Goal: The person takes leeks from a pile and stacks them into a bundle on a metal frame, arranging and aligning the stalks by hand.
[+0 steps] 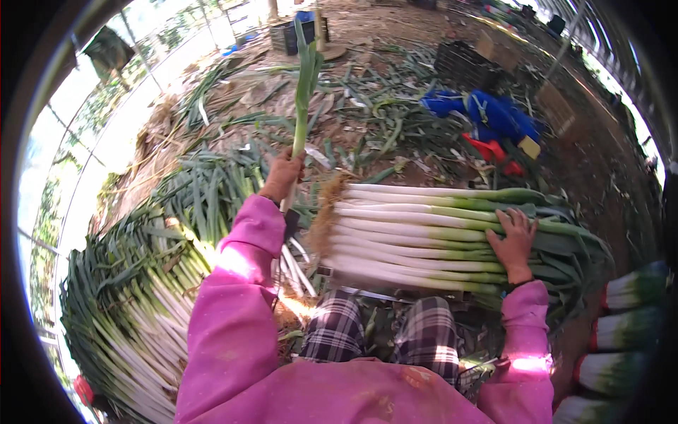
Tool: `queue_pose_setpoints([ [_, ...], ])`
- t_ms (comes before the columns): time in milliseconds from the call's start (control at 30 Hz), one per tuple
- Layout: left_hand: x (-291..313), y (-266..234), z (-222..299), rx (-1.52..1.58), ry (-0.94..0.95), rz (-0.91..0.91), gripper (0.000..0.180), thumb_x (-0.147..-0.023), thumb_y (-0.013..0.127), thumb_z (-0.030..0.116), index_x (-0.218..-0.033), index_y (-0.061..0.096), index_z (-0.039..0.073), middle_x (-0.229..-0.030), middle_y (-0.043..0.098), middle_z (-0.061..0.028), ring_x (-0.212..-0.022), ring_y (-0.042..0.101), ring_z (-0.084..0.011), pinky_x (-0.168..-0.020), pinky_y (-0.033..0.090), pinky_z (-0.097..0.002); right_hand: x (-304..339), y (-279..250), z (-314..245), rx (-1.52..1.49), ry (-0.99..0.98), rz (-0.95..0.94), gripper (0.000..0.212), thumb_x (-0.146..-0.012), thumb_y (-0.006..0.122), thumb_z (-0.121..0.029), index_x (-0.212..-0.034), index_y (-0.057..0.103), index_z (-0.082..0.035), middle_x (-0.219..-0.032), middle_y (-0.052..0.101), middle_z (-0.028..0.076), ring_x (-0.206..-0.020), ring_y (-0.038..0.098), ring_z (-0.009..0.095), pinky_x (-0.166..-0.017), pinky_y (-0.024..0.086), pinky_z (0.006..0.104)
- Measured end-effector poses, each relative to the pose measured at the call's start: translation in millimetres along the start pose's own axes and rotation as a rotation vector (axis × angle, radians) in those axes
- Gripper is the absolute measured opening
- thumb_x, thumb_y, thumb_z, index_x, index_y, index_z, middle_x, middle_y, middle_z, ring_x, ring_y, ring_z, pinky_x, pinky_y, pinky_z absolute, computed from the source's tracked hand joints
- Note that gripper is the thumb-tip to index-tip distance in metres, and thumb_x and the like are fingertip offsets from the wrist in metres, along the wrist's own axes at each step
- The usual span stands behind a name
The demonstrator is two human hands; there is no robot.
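Note:
My left hand (284, 174) is closed around the pale stem of a single leek (304, 106), held upright with its green leaves pointing away from me. Before my knees lies a row of cleaned leeks (402, 237), side by side, their brown roots to the left and dark leaves to the right. They rest on a low support, mostly hidden beneath them. Flat on the green part of this row is my right hand (513, 240), its fingers spread. A few loose white stems (296, 268) lie just below my left forearm.
A large heap of leeks (141, 311) spreads at my left. Bundled leeks (621, 332) with red ties are lined up at the right. Beyond the row lie leaf trimmings (388, 120), a blue cloth (494, 116) and a red item (487, 148). Dark crates (466, 63) stand farther back.

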State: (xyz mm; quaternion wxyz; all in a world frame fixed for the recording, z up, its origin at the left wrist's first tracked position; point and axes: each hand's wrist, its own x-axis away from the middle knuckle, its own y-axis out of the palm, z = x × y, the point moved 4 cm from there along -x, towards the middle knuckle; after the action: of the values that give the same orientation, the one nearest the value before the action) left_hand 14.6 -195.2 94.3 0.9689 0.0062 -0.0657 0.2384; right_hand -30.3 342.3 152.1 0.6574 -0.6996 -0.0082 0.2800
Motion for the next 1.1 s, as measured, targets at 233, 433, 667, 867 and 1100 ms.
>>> queue_pose_setpoints([
  [233, 19, 177, 88, -0.449, 0.544, -0.198, 0.032, -0.088, 0.062, 0.026, -0.114, 0.057, 0.008, -0.080, 0.064, -0.0129, -0.064, 0.062, -0.0255, -0.056, 0.048, -0.0354, 8, 3, 10, -0.040, 0.022, 0.052, 0.051, -0.067, 0.072, -0.038, -0.114, 0.064, -0.018, -0.118, 0.052, 0.008, -0.119, 0.044, 0.027, -0.108, 0.015, 0.0600],
  [433, 90, 319, 56, -0.564, 0.932, -0.218, 0.031, -0.083, 0.066, 0.031, -0.111, 0.061, 0.019, -0.090, 0.064, -0.0127, -0.080, 0.063, -0.0305, -0.067, 0.050, -0.0412, 7, 0, -2, -0.078, 0.007, 0.034, 0.049, -0.069, 0.071, -0.038, -0.113, 0.065, -0.018, -0.117, 0.051, 0.008, -0.118, 0.044, 0.027, -0.108, 0.016, 0.0604],
  [667, 107, 366, -1, -0.751, 0.662, -0.317, 0.029, -0.086, 0.058, 0.033, -0.112, 0.063, 0.021, -0.093, 0.058, -0.0092, -0.096, 0.056, -0.0282, -0.079, 0.041, -0.0437, 12, 0, 4, -0.055, 0.008, 0.004, 0.049, -0.069, 0.072, -0.037, -0.113, 0.065, -0.016, -0.117, 0.053, 0.010, -0.118, 0.044, 0.028, -0.108, 0.016, 0.0600],
  [867, 82, 341, -8, -0.764, 0.741, -0.509, 0.033, -0.086, 0.059, 0.030, -0.118, 0.063, 0.025, -0.097, 0.057, -0.0095, -0.099, 0.054, -0.0271, -0.087, 0.036, -0.0449, 11, -2, 3, -0.073, -0.009, -0.010, 0.049, -0.070, 0.072, -0.034, -0.114, 0.064, -0.015, -0.117, 0.053, 0.009, -0.116, 0.044, 0.029, -0.107, 0.018, 0.0602],
  [1100, 76, 318, -34, -0.575, 0.779, -0.446, 0.022, -0.085, 0.063, 0.022, -0.106, 0.069, 0.021, -0.089, 0.059, -0.0104, -0.090, 0.057, -0.0284, -0.077, 0.044, -0.0415, 4, -13, 7, -0.057, -0.059, -0.015, 0.045, -0.072, 0.070, -0.030, -0.113, 0.064, -0.014, -0.116, 0.053, 0.011, -0.116, 0.045, 0.030, -0.104, 0.024, 0.0588],
])
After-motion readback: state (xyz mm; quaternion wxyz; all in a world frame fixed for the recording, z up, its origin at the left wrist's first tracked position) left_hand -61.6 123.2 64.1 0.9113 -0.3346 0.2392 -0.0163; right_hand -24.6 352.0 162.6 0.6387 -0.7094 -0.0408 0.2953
